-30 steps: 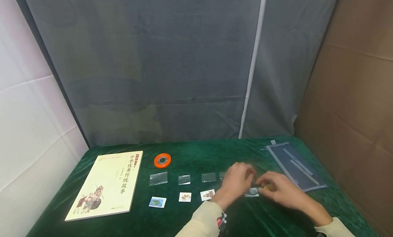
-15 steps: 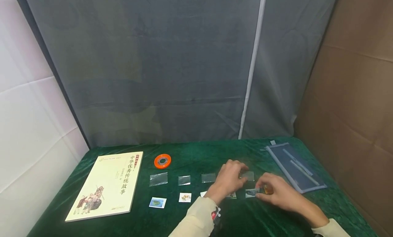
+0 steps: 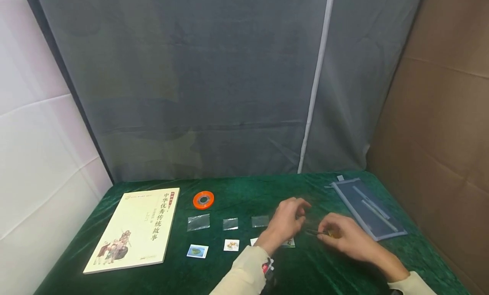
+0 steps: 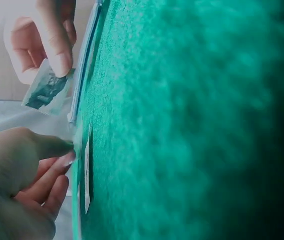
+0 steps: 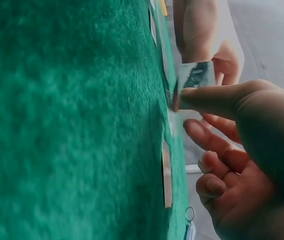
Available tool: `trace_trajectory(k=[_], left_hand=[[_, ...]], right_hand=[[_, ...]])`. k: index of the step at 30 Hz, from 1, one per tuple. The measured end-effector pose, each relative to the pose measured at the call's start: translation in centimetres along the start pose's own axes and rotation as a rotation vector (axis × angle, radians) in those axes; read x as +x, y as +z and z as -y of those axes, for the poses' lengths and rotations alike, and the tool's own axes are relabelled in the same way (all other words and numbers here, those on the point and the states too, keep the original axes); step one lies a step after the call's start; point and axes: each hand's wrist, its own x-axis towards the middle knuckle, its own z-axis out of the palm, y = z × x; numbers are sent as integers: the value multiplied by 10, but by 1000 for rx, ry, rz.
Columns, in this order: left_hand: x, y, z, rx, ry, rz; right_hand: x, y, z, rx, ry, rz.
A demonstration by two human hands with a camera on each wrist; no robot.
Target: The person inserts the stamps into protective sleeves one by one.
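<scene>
In the head view my right hand (image 3: 347, 235) pinches a small dark-printed stamp (image 4: 46, 95) by its edge, tilted up off the cloth. My left hand (image 3: 283, 222) is just left of it, thumb and fingertips pinching a clear plastic sleeve (image 4: 77, 137), of which little shows. A small amber-brown object (image 3: 334, 234) shows through the gap in the right hand; in the right wrist view a tan block (image 5: 167, 175) lies on the cloth beneath that hand. One more stamp (image 3: 289, 243) is partly hidden by the left wrist.
Stamps (image 3: 197, 251) lie in a front row, with clear sleeves (image 3: 198, 222) behind. An orange disc (image 3: 203, 200), a cream book (image 3: 133, 227) at left and a zipped mesh pouch (image 3: 368, 208) at right share the green cloth (image 3: 244, 189). Curtains surround the table.
My right hand has picked up the stamp and tilted it. My left hand shifted slightly left, then took the clear sleeve that lay under its fingertips.
</scene>
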Motion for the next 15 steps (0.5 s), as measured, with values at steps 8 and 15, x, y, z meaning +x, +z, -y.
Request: trace_trajectory(k=[8, 15], left_hand=[[-26, -23, 8, -221, 11, -114], [-67, -53, 19, -394, -55, -229]], right_hand=[[14, 14, 16, 120, 89, 20], [36, 39, 40, 325, 90, -65]])
